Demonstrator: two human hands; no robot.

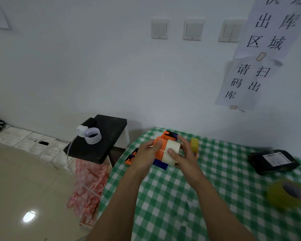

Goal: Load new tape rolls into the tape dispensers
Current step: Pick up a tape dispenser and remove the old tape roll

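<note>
An orange tape dispenser point(161, 145) with a dark blue part point(160, 164) is held above the green checked table point(172, 197). My left hand point(144, 158) grips the dispenser's left side, thumb on top. A cream tape roll point(171, 150) sits against the dispenser, and my right hand point(182, 154) holds it with fingers wrapped round it. A second orange dispenser point(131, 158) shows partly behind my left hand. A yellow tape roll point(194, 144) stands just right of my right hand, and a larger yellowish roll point(285, 193) lies blurred at the table's right.
A black wrapped parcel point(273, 161) with a white label lies at the back right of the table. Left of the table stands a black stool point(97, 145) with a white paper ring point(92, 135) on it, and a pink checked cloth point(89, 185) hangs below. The wall is close behind.
</note>
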